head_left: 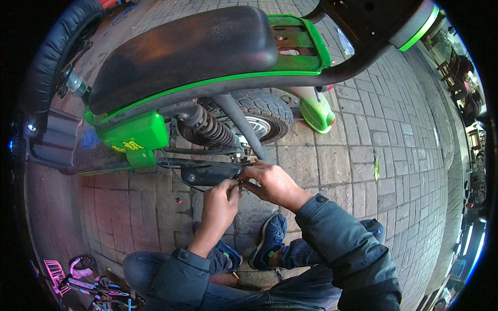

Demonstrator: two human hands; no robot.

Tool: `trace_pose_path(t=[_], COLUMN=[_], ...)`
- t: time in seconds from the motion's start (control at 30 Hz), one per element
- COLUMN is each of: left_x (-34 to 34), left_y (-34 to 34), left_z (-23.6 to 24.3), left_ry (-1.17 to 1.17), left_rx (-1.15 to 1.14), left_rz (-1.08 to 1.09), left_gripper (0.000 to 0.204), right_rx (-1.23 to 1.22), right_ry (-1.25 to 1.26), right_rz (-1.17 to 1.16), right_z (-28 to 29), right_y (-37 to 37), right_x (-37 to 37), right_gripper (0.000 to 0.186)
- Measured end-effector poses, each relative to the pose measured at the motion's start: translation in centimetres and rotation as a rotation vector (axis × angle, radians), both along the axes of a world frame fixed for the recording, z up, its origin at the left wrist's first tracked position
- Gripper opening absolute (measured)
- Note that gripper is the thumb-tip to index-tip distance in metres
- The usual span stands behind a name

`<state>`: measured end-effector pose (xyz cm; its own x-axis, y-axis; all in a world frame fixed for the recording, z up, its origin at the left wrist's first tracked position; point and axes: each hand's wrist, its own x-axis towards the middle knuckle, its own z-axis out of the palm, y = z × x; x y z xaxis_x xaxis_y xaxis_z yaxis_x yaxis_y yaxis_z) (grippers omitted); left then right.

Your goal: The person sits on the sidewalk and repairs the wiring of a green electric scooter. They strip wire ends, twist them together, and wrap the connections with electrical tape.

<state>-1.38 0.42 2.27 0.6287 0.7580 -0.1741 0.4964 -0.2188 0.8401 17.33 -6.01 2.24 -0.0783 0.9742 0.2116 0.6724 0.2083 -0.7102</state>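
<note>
Close together beside the rear wheel point(267, 106) of a green and black scooter, my left hand point(217, 206) and my right hand point(275, 182) are both closed. Their fingertips meet in a pinch around something small and dark, too hidden to name. Just left of them is a black elongated cover point(210, 174) with a bolt on it. A thin black cable point(171, 168) hangs from under the green side panel point(137, 132) and curves toward my left hand. Above my hands are the coil-spring shock absorber point(215, 129) and a slanting black frame tube point(241, 124).
The long black seat point(192, 54) and a green rear rack point(298, 44) overhang the wheel. My shoes point(270, 241) rest on brick paving point(386, 160). A pink children's bicycle point(85, 282) is at lower left. A small red piece point(179, 200) and a green leaf point(376, 168) lie on the ground.
</note>
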Motion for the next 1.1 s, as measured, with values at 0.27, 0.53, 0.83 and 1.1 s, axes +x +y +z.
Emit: trace_pose_path(t=[0.27,0.53,0.83,1.1], left_x=[0.06,0.02,0.2,0.0], left_y=[-0.78,-0.96,-0.35,-0.85], left_z=[-0.17,-0.51,-0.52,-0.31], left_ry=[-0.025,0.049,-0.091,0.002], left_rx=[0.197,0.272,0.076,0.44], left_rz=[0.002,0.008,0.073,-0.018], left_gripper=[0.02,0.026,0.019,0.014], right_rx=[-0.055,-0.212,-0.109,-0.081], right_ry=[0.189,0.168,0.248,0.271], right_rz=[-0.08,-0.182,-0.145,-0.133], right_z=[-0.61,-0.09,-0.87,-0.89], right_y=[0.52,0.69,0.76,0.59], right_x=[-0.32,-0.83,-0.8,-0.7], right_gripper=[0.019,0.021,0.017,0.017])
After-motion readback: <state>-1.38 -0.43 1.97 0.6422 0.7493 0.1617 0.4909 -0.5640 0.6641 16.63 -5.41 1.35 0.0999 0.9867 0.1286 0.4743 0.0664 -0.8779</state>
